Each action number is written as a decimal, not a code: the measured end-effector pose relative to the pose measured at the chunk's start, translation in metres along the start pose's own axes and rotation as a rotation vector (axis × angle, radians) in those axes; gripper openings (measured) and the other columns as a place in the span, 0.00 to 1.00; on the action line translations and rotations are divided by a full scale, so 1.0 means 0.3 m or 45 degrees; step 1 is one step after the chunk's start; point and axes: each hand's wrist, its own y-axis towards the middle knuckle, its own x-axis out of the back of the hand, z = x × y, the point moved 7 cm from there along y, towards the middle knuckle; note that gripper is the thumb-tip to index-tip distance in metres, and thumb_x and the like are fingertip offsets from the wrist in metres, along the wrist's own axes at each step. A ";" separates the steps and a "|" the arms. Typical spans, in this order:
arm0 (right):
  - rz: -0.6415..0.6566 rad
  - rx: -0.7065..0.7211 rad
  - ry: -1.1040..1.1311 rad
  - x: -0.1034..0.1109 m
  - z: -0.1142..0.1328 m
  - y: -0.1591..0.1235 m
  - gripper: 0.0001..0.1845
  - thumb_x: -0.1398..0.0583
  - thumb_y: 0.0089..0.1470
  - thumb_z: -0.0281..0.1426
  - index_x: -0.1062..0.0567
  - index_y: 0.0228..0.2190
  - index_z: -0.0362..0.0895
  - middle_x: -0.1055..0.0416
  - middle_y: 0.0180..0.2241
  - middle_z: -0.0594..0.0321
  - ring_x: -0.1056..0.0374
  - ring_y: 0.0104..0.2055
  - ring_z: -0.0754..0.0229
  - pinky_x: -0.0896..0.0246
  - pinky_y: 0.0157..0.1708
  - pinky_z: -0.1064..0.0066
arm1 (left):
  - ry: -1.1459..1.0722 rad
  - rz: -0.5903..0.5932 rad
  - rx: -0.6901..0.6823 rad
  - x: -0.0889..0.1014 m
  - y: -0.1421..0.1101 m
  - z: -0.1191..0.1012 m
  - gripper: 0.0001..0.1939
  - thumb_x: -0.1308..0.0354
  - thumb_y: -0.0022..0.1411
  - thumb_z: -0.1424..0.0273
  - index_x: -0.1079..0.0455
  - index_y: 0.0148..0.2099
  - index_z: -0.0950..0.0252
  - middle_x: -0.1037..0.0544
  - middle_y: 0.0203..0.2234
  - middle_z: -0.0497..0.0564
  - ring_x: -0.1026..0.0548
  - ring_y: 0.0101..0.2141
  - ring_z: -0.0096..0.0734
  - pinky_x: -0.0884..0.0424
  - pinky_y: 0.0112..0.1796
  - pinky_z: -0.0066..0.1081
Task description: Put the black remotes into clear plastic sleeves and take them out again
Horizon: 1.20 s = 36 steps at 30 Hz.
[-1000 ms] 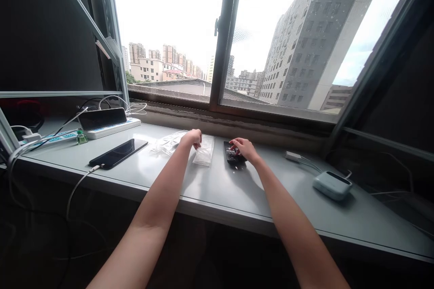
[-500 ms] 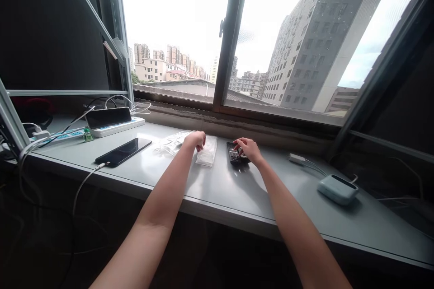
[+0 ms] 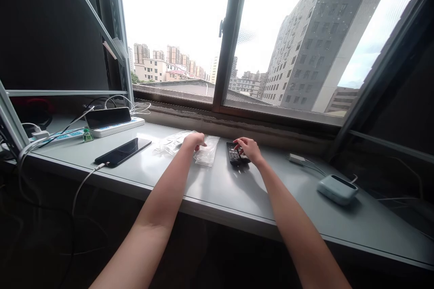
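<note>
The right hand [image 3: 249, 149] is curled over the black remote control [image 3: 233, 153], covering part of its keypad [image 3: 233, 151]. The thumb is hidden, so a clamped grip cannot be confirmed. The left hand [image 3: 194, 141] is lowered onto the clear plastic bag [image 3: 208, 152], which lies just left of the remote; whether the fingers pinch the bag cannot be determined. Key legends on the remote are too small to read.

Relative to the remote:
- Left: crumpled clear plastic film [image 3: 169, 143], a black smartphone [image 3: 122, 152], and a second phone [image 3: 107, 118] on a white power strip [image 3: 117, 128].
- Right: a white cable plug [image 3: 296, 158] and a pale blue device [image 3: 337, 189].
</note>
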 end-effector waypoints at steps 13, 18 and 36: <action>0.026 -0.011 -0.009 -0.006 0.002 -0.005 0.15 0.48 0.60 0.35 0.22 0.35 0.47 0.22 0.29 0.67 0.32 0.22 0.65 0.38 0.32 0.72 | 0.092 -0.179 0.098 -0.002 0.053 0.019 0.07 0.42 0.63 0.68 0.25 0.35 0.64 0.19 0.29 0.55 0.21 0.39 0.38 0.30 0.42 0.27; 0.030 0.009 -0.019 -0.011 -0.004 0.001 0.15 0.48 0.60 0.35 0.22 0.35 0.46 0.22 0.29 0.67 0.32 0.22 0.65 0.38 0.31 0.72 | 0.022 -0.242 0.091 0.001 0.050 0.012 0.04 0.40 0.61 0.72 0.24 0.36 0.63 0.18 0.33 0.55 0.21 0.40 0.36 0.30 0.42 0.28; 0.046 0.011 -0.035 -0.017 -0.008 0.001 0.15 0.49 0.61 0.35 0.22 0.35 0.47 0.21 0.30 0.67 0.31 0.22 0.65 0.38 0.30 0.72 | 0.160 -0.692 0.469 0.083 -0.011 0.103 0.24 0.41 0.61 0.69 0.32 0.57 0.74 0.30 0.53 0.74 0.32 0.55 0.56 0.35 0.48 0.42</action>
